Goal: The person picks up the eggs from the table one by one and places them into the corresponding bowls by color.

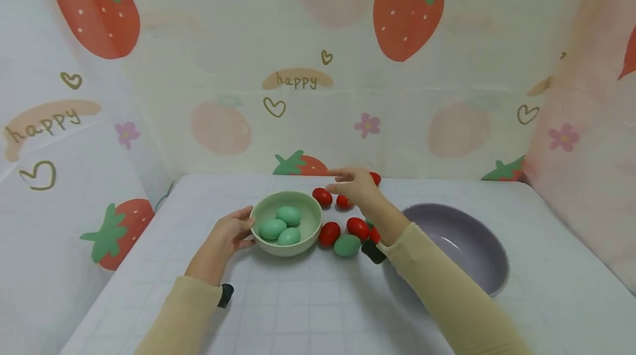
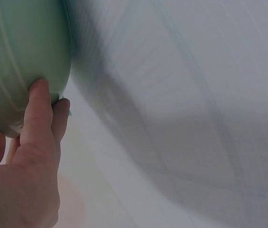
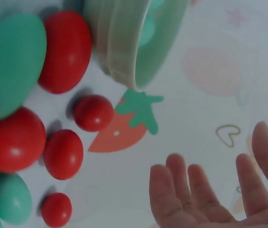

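Observation:
My left hand [image 1: 229,235] holds the side of a pale green bowl [image 1: 312,233]; in the left wrist view its fingers [image 2: 38,118] lie against the bowl's outer wall. Inside the bowl are three mint-green eggs [image 1: 289,215]. My right hand [image 1: 359,189] is raised over the far part of the group of eggs, its fingers spread and nothing between them. Beneath and around it lie several red eggs [image 1: 322,197] and a few green ones, one green egg [image 1: 346,245] at the near side. The right forearm hides part of the group.
A wide grey-purple basin [image 1: 477,233] stands on the right of the table, partly behind the right sleeve. The white checked table [image 1: 298,311] meets a strawberry-printed cloth wall [image 1: 298,128] at the back and sides.

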Available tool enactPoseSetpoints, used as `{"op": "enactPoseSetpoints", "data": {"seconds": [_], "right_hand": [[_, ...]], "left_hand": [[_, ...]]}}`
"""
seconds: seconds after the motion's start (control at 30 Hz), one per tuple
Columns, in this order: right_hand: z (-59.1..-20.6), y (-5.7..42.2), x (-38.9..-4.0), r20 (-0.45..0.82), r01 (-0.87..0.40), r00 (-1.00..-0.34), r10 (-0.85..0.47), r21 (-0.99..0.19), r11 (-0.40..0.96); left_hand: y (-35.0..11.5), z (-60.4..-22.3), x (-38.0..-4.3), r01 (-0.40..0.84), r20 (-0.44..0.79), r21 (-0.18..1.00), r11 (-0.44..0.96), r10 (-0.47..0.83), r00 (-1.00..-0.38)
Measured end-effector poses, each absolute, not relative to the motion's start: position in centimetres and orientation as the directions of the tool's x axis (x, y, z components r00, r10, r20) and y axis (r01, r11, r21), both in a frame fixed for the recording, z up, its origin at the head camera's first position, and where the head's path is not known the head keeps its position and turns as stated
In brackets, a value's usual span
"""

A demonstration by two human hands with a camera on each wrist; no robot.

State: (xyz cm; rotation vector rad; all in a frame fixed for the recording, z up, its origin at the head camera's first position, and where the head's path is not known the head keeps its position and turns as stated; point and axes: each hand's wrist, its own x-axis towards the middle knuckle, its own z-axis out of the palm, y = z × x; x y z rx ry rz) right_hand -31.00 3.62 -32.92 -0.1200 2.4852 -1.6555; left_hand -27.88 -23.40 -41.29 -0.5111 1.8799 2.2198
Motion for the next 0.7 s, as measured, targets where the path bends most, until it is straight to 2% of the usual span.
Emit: {"op": "enactPoseSetpoints", "data": {"seconds": [0.23, 0.5, 0.7], "right_hand": [[-36.4, 3.9, -29.4, -0.062, 0.040, -0.996, -0.059, -0.947, 0.318], [-39.2, 5.0, -28.0, -0.117, 0.082, -0.991, -0.072, -0.925, 0.372], [-40.8, 5.6, -27.8, -0.153, 0.107, -0.983, -0.101, -0.926, 0.361]], "left_hand": [[-23.4, -41.2, -27.9, -0.366, -0.383, 0.913, -0.180, -0.074, -0.921], [-23.3, -41.3, -27.7, -0.371, -0.387, 0.911, -0.181, -0.065, -0.920], [-23.4, -41.2, -27.7, -0.370, -0.384, 0.912, -0.176, -0.059, -0.921]]}}
